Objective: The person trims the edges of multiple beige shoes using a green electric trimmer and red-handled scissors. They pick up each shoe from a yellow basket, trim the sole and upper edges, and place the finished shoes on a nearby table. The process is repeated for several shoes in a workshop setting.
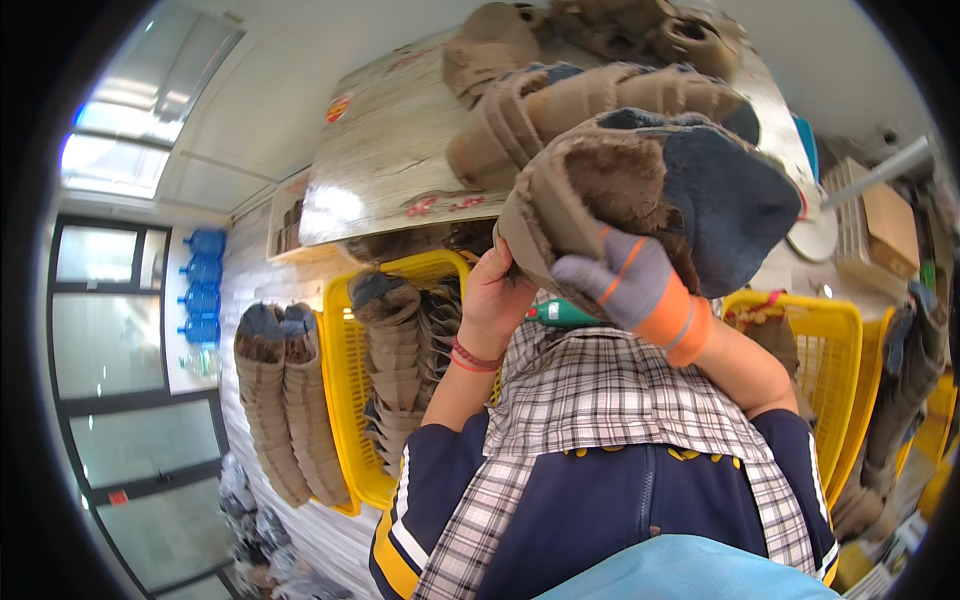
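Note:
Held in front of my chest at the table's near edge is a brown shoe upper (pixel 545 205) with plush lining and a dark blue fabric part (pixel 730 205). It may be more than one piece nested together. My left hand (pixel 493 290), bare with a red bracelet at the wrist, grips its left lower edge, thumb on the outside. My right hand (pixel 640 285), in a grey and orange glove, closes on the lower rim; some fingertips are hidden. Just behind it, a row of nested brown uppers (pixel 590 95) lies on the table (pixel 390 150).
More brown uppers (pixel 490 50) lie at the table's far end. Yellow baskets stand on either side of me: the left basket (pixel 345 400) holds stacked uppers, and another basket (pixel 845 350) is at right. Two stacks (pixel 265 400) stand beside the left one. A green tool (pixel 562 313) shows below my hands.

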